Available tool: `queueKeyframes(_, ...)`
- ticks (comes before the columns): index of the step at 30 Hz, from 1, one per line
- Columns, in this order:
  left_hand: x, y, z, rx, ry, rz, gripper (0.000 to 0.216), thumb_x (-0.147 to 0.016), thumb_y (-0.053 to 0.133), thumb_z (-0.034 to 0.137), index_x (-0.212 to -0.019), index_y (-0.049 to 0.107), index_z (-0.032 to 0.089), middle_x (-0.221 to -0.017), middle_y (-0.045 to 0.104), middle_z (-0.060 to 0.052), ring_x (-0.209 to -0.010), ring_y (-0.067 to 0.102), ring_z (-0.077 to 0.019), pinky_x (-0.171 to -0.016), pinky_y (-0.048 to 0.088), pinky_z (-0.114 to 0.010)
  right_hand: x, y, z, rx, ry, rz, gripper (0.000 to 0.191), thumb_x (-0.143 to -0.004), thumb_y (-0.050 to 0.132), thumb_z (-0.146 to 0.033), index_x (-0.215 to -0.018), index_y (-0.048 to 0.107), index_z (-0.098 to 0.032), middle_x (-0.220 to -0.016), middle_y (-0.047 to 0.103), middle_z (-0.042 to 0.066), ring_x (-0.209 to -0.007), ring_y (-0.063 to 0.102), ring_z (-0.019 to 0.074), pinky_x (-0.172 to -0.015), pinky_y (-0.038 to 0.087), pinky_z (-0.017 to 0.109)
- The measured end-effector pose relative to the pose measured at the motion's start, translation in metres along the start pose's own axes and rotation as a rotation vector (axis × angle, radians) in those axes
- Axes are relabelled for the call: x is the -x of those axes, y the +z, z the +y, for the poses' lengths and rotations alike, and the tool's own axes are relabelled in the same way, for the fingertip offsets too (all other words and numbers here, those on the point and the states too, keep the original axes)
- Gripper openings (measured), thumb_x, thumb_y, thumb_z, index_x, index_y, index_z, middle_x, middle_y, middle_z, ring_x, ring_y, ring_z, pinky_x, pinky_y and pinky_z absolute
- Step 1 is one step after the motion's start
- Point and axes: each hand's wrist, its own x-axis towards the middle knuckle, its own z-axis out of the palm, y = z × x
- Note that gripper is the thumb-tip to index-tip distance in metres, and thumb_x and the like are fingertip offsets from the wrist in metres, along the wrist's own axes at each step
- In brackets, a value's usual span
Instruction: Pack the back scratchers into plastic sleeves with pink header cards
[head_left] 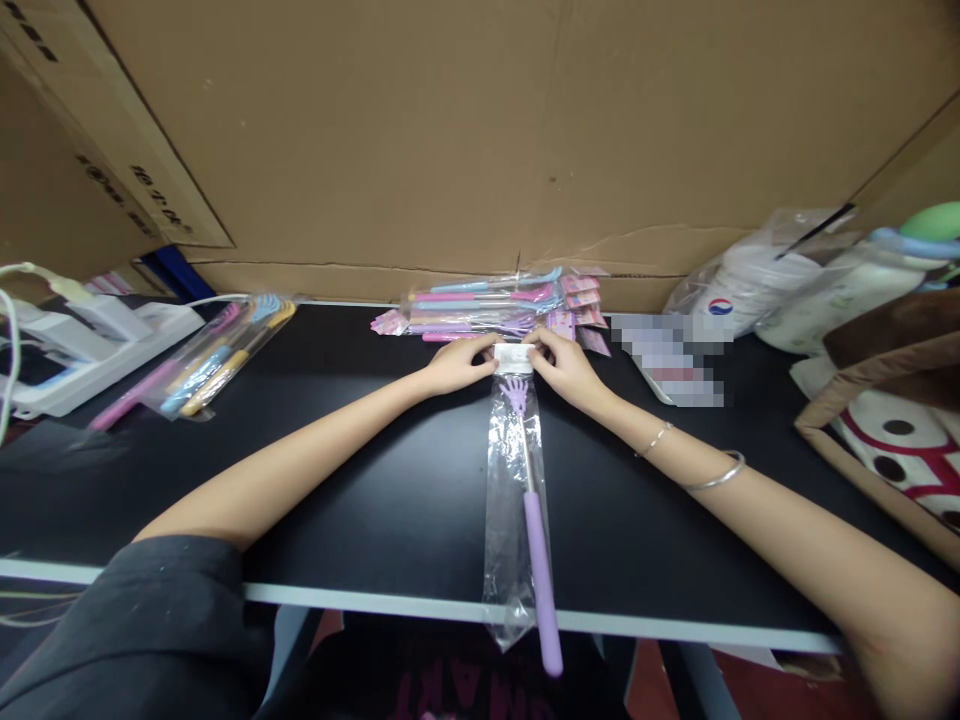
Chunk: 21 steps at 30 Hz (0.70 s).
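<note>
My left hand [463, 364] pinches the left edge of a small white card [514, 358], and my right hand [564, 370] grips its right edge. The card lies at the top end of a long clear plastic bag [501, 540]. A purple back scratcher [538, 570] with a hand-shaped head and metal rod lies along this bag. Its thick handle sticks out past the table's front edge. Whether the scratcher's head is inside the bag or on top of it, I cannot tell. Fingertips of both hands are partly hidden behind the card.
Behind my hands is a pile of bagged back scratchers [487, 298]. More scratchers [217, 365] lie at left beside a white power strip [112, 350]. At right are a blurred-out flat object [667, 362], a bagged cup [757, 285], a bottle [817, 285] and a brown-handled bag [900, 440].
</note>
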Motion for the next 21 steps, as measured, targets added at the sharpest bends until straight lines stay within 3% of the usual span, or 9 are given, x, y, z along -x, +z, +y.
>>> queueKeyframes(6,-0.004,0.001,-0.005,0.258,0.015,0.022,0.031,-0.087,0.057,0.036,-0.110,0.055,0.015,-0.092,0.067,-0.004,-0.086,0.063,-0.0173,-0.083,0.049,-0.031,-0.005,0.003,0.012,-0.211,0.061,-0.027,0.017,-0.083,0.055,-0.037,-0.090,0.054,-0.021,-0.072,0.060,0.000,-0.070,0.058,0.0168,-0.071,0.044,0.031)
queueKeyframes(9,-0.004,-0.001,-0.004,0.325,0.023,0.052,0.037,-0.092,0.051,0.042,-0.118,0.056,0.016,-0.094,0.068,-0.005,-0.086,0.063,-0.0170,-0.080,0.050,-0.029,-0.004,0.004,0.013,-0.261,0.065,-0.046,0.021,-0.083,0.058,-0.040,-0.090,0.053,-0.022,-0.071,0.062,0.000,-0.071,0.062,0.0177,-0.074,0.046,0.033)
queueKeyframes(13,-0.002,-0.004,0.001,0.336,0.027,0.024,0.045,-0.096,0.042,0.048,-0.123,0.058,0.016,-0.098,0.069,-0.007,-0.085,0.065,-0.0171,-0.068,0.048,-0.026,-0.003,0.004,0.010,-0.254,0.077,-0.040,0.023,-0.083,0.058,-0.041,-0.093,0.053,-0.021,-0.071,0.064,0.001,-0.072,0.065,0.0192,-0.078,0.048,0.036)
queueKeyframes(21,0.002,-0.002,0.011,0.222,0.087,-0.010,0.048,-0.089,0.058,0.043,-0.130,0.052,0.018,-0.095,0.070,-0.005,-0.086,0.064,-0.0156,-0.076,0.047,-0.026,-0.004,0.004,0.012,-0.194,0.063,-0.036,0.026,-0.072,0.065,-0.033,-0.089,0.051,-0.021,-0.075,0.065,0.000,-0.072,0.061,0.0184,-0.070,0.045,0.031)
